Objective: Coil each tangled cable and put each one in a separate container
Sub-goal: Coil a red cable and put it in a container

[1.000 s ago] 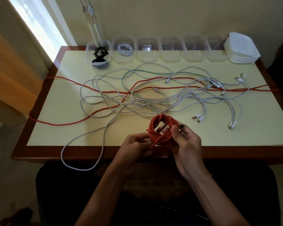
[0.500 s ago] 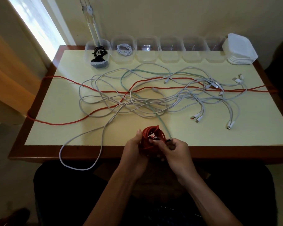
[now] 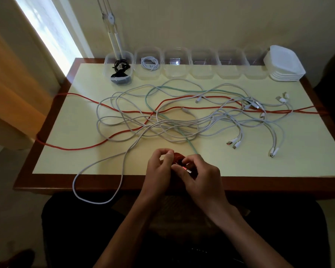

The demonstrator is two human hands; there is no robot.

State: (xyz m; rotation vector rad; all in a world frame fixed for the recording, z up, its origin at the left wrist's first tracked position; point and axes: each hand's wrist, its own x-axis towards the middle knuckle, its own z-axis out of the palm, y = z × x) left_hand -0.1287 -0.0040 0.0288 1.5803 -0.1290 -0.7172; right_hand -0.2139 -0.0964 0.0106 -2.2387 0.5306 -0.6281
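Both our hands were closed on the coiled red cable (image 3: pixel 177 158) at the tabletop's (image 3: pixel 259 167) near edge, left hand (image 3: pixel 159 169) gripping the coil, right hand (image 3: pixel 200 173) pinching its plug (image 3: pixel 187 169).

Both hands close together, fingers curled; left hand (image 3: pixel 159 167) & right hand (image 3: pixel 200 175) touching, forearms converging.

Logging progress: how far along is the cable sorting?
Done: a black cable coiled in the first container and a white cable in the second. In hand: both hands, left and right, grip a red coil at the near edge. Left: a long red cable, a teal one and several white ones lie tangled on the table; four containers look empty.
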